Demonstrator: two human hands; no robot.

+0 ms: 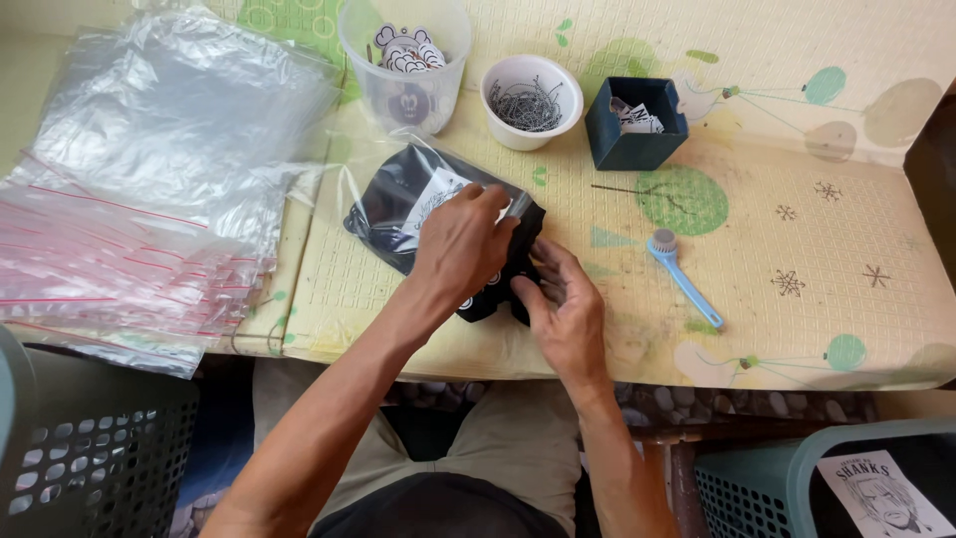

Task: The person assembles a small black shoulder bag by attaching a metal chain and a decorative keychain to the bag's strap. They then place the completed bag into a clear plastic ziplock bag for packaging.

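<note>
- While the left hand [460,244] lies curled over the top of a dark folded garment [398,204], its fingers [495,204] are closed down on the garment's edge together with the mouth of the clear plastic bag [363,164] around it.
- Just at 5 o'clock of it, the right hand [566,309] meets the garment's black end — its fingers [551,261] are bent and pinched on that cloth, touching the left hand's knuckles.
- Garment and bag rest on the bench [797,229], near its front edge, a white printed card showing through the plastic.
- At 9 o'clock of the hands lies a spread stack of empty clear bags [119,229] with red seal strips, overhanging the bench edge.
- At 12 o'clock stands a clear tub [406,85] with cartoon-shaped cut-outs in it; beside it, toward 1 o'clock, a white bowl [570,115] of thin metal wire pieces, then a dark teal square box [637,144] holding paper slips.
- At 3 o'clock a light blue small brush [685,281] lies on the bench, well apart from the hands.
- Down at 7 o'clock stands a dark mesh basket [95,463]; at 5 o'clock a teal basket [767,483] — a printed sheet lies in it.
</note>
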